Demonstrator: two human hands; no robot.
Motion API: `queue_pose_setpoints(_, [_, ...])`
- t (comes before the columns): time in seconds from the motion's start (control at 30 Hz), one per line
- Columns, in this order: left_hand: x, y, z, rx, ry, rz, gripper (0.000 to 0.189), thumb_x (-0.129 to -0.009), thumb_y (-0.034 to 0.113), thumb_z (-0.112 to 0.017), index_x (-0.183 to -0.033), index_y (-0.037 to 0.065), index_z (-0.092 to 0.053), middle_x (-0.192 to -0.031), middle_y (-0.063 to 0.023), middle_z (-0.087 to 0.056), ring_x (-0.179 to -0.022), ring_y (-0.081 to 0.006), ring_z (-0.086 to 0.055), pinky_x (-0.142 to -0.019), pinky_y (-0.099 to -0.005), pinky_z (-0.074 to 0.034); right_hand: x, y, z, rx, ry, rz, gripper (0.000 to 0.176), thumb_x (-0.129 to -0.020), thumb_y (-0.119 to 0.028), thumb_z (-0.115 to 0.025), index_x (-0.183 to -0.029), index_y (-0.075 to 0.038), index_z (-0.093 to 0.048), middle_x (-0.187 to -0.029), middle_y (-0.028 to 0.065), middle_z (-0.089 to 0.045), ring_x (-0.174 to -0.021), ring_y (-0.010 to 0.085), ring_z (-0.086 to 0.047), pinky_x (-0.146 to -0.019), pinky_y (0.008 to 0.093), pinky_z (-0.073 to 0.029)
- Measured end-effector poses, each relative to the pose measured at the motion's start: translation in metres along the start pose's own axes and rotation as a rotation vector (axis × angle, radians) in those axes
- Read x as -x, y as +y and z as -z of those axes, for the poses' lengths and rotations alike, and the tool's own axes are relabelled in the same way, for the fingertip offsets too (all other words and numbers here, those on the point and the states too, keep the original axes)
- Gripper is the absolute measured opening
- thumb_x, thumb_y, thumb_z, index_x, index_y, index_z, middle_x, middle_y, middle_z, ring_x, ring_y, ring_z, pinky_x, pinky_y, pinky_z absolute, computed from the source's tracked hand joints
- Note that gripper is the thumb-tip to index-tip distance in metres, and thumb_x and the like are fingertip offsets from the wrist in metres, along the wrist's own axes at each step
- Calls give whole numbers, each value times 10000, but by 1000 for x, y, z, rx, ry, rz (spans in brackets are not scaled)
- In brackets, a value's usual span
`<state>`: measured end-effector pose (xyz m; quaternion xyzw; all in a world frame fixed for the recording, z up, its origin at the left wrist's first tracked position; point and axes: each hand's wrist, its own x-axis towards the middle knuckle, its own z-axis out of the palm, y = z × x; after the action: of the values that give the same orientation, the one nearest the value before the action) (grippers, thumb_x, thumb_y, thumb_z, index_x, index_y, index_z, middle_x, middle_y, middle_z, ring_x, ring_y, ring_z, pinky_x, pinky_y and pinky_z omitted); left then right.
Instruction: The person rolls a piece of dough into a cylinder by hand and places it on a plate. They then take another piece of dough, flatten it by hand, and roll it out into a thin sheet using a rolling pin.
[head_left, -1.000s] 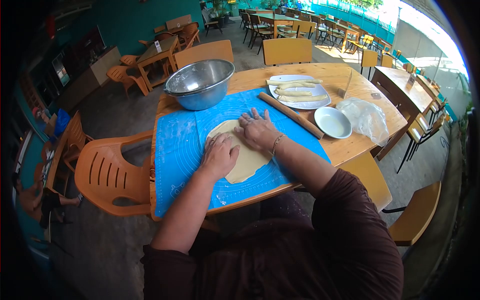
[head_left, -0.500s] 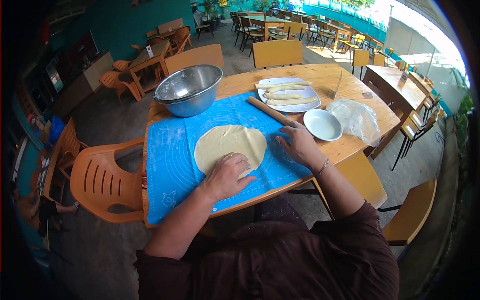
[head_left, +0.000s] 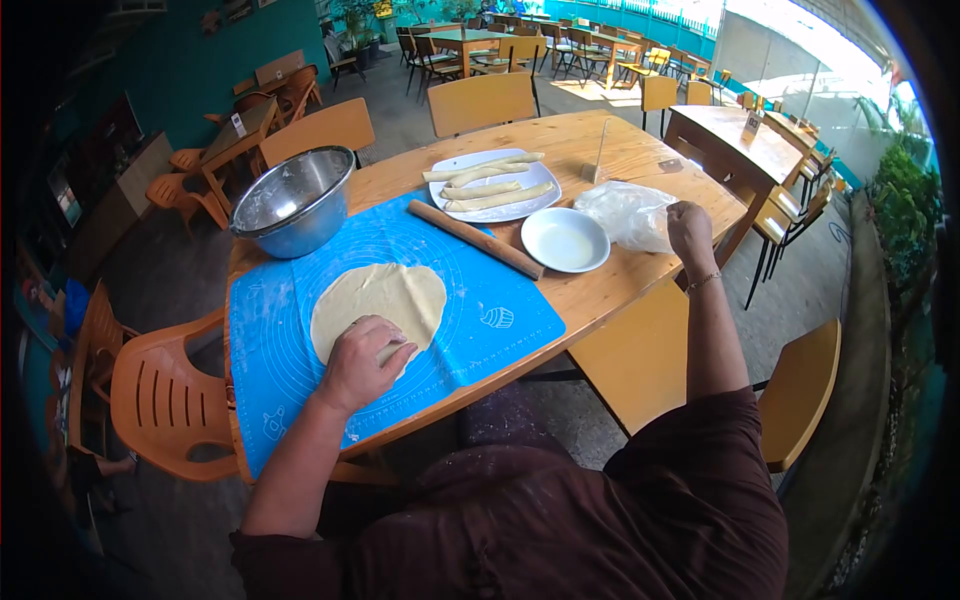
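Observation:
A flat, roughly round dough sheet lies on the blue baking mat. My left hand rests at its near edge with curled fingers, and a pale bit of dough shows between fingers and thumb. Over at the table's right side, my right hand is closed on the edge of a clear plastic bag. Beside the bag is a shallow white bowl with something pale in it. A wooden rolling pin lies slantwise across the mat's upper right, touched by neither hand.
Nested metal mixing bowls stand at the mat's far left corner. Rolled dough strips lie on a white plate at the back. A small upright stand is behind the bag. Chairs surround the wooden table, including an orange one.
My right hand has left the rolling pin and moved right to the plastic bag, taking its edge. My left hand stays at the dough, fingers more curled. The view has shifted right.

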<state>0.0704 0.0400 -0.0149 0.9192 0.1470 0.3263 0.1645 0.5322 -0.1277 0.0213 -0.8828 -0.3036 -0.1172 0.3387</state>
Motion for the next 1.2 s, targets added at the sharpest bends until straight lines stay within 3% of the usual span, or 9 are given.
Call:
queue_pose_setpoints(0.23, [-2,-4,-1,-15,11,5,139,-753,73,-755,-787,-7,-646,-817,-150,-654,-784,-322,-627,-720,-390,-505,-2,22,-2,61,434,209,202,-818,-66,-581,-976,8,-681,-1038,187,-627,-936,374,-616,-861,422,-485])
queue_pose_setpoints(0.33, [-5,-3,-1,-45,5,-20,139,-747,69,-756,-783,-6,-644,-812,-146,-648,-781,-318,-618,-723,-388,-499,-18,14,-6,-326,152,311,193,-837,-73,-558,-959,9,-683,-995,173,-646,-929,337,-625,-865,401,-482])
queue_pose_setpoints(0.43, [-6,-3,-2,-60,-2,-11,140,-746,68,-754,-783,-7,-642,-810,-147,-642,-785,-320,-613,-729,-391,-495,-13,-17,0,-66,146,310,156,-824,-102,-576,-882,2,-676,-960,181,-626,-904,354,-609,-849,428,-474])
queue_pose_setpoints(0.47, [-5,-3,-1,-58,0,-14,140,-746,68,-754,-783,-7,-642,-810,-147,-642,-785,-320,-613,-729,-391,-495,-6,-23,0,44,544,434,188,-838,-139,-561,-817,14,-668,-908,195,-614,-886,363,-601,-825,433,-470])
queue_pose_setpoints(0.5, [-4,-3,-1,-50,1,-5,142,-746,69,-754,-786,-8,-642,-812,-148,-642,-791,-320,-613,-729,-391,-494,1,-25,9,46,548,438,188,-838,-139,-561,-817,14,-668,-908,195,-614,-886,363,-601,-825,433,-470])
queue_pose_setpoints(0.57, [-4,-3,0,-40,9,8,144,-745,69,-754,-790,-9,-641,-815,-150,-642,-798,-320,-613,-729,-392,-493,18,-29,25,-60,382,161,209,-837,-154,-561,-827,31,-659,-880,214,-612,-871,369,-603,-810,437,-473])
queue_pose_setpoints(0.7, [-3,-4,-1,-55,-11,1,156,-741,81,-759,-791,-5,-638,-824,-150,-636,-804,-323,-606,-737,-400,-487,20,5,-13,-11,-59,296,228,-877,-88,-521,-992,39,-673,-972,184,-691,-903,340,-648,-829,374,-490])
queue_pose_setpoints(0.9, [-6,-6,-3,-73,-15,-6,160,-737,87,-760,-784,4,-631,-821,-148,-622,-800,-331,-597,-754,-412,-481,-25,26,-74,-262,-212,207,222,-903,-11,-473,-992,58,-664,-929,168,-709,-866,245,-656,-783,349,-486])
queue_pose_setpoints(1.2, [-5,-5,-4,-95,-19,20,180,-736,102,-759,-810,6,-625,-845,-151,-612,-813,-339,-591,-758,-419,-478,-66,4,-91,-197,-119,373,183,-850,-117,-587,-966,-18,-689,-964,180,-691,-875,333,-641,-772,382,-490])
